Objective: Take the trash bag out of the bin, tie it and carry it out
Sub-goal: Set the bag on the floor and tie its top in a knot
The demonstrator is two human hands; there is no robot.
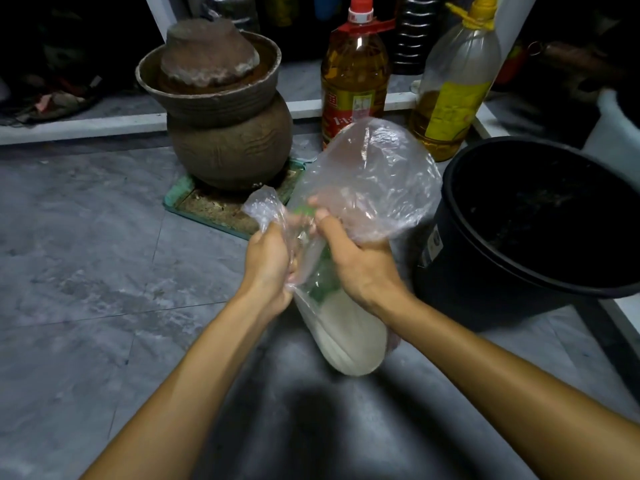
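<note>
Trash bag (367, 174), thin clear plastic: left hand (268, 258) and right hand (356, 265) are each gripping a top flap, film likely tearing if overpulled.

I can read no text here. The red and yellow label (349, 112) on the oil bottle (355, 64) bears large characters, too blurred to make out. The yellow label (453, 105) on the second bottle (464, 53) and the pale sticker (433, 242) on the black bin (457, 282) wall are illegible too.
</note>
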